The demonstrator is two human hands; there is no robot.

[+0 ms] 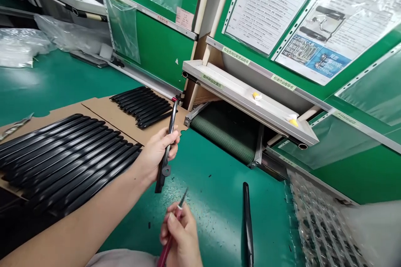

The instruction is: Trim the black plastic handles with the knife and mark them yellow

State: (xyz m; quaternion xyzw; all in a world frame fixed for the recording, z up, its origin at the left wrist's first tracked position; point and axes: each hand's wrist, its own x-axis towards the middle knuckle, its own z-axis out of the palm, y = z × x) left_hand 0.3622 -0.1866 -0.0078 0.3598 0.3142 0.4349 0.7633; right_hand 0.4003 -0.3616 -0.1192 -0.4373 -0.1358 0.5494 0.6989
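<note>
My left hand (161, 148) is closed round a long glossy black plastic part (163, 167), held at a slant above the table. A small round tab sticks out near its lower end. Just below it, my right hand (180, 231) grips a craft knife (179, 212) with a dark red handle, its pointed blade aimed up towards the part without touching it. A single black part (247, 221) lies on the table to the right of my right hand. Left of my left forearm, a row of similar black parts (75, 154) lies side by side on cardboard.
Shorter black parts (144, 106) lie on the cardboard sheet (94, 106). A conveyor belt (227, 129) runs under a tilted shelf (244, 87). Clear plastic trays (319, 221) stand at the right, plastic bags (21, 46) at the far left. Dark shavings dot the green tabletop (209, 200).
</note>
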